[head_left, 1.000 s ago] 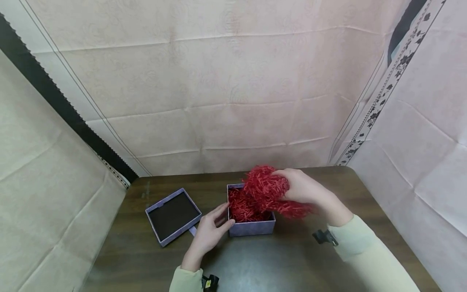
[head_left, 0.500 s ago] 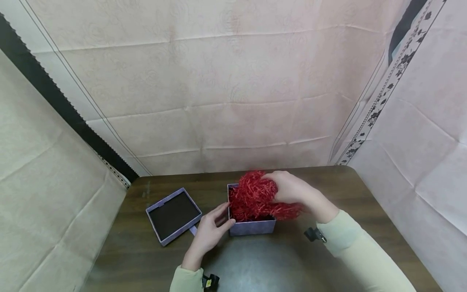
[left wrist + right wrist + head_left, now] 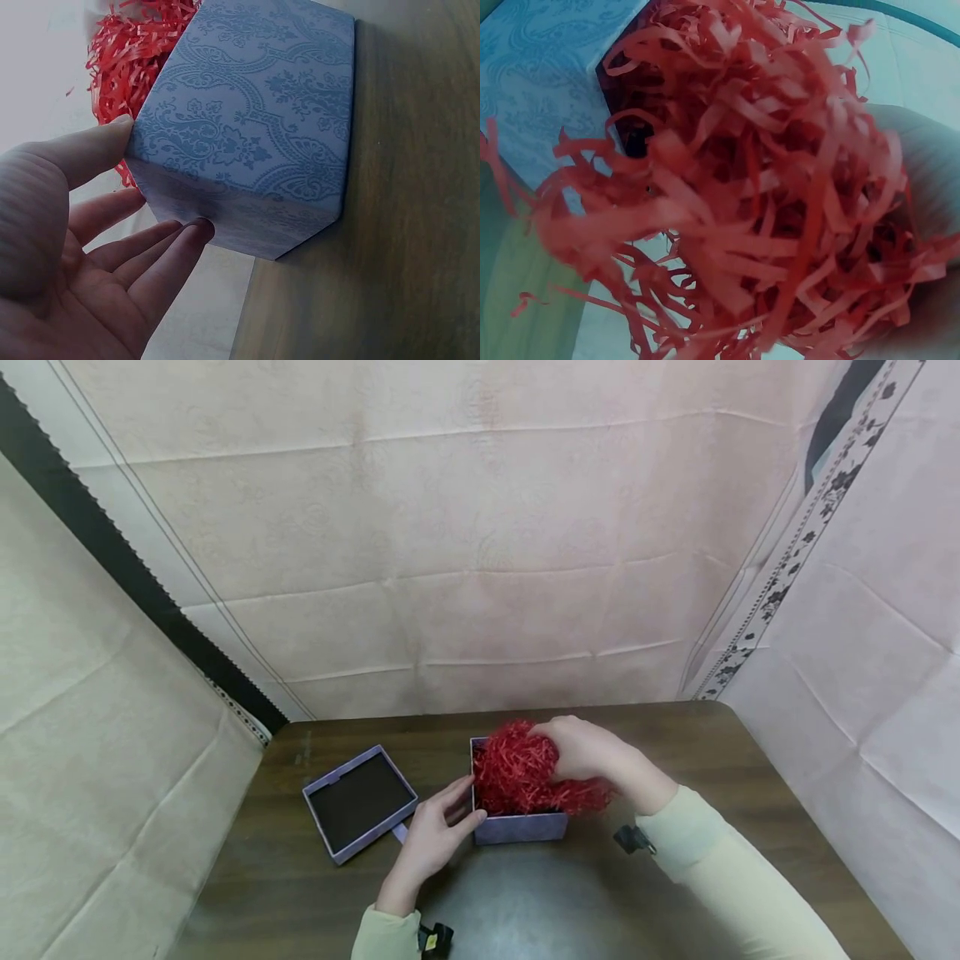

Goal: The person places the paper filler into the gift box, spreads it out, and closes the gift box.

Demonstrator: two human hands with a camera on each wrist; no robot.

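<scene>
A purple-blue patterned gift box (image 3: 521, 829) stands uncovered on the table in the head view. My left hand (image 3: 432, 837) touches its left side, fingers fairly straight and thumb at the near corner, as the left wrist view shows. From the right, my right hand (image 3: 583, 748) grips a bundle of red shredded paper (image 3: 517, 768) at the box's mouth. Some strands hang over the right rim. In the right wrist view the shredded paper (image 3: 780, 165) hides most of that hand's fingers.
Left of the box lies a purple-edged box lid (image 3: 360, 802), its black inside facing up, with a ribbon tab (image 3: 400, 832) at its right edge. Beyond the brown wooden table (image 3: 315, 902) hang pale cloth walls (image 3: 480, 527) at the back and sides.
My right hand has moved left and slightly down, lowering the red shredded paper into the box's mouth. The left hand, box and lid stay put.
</scene>
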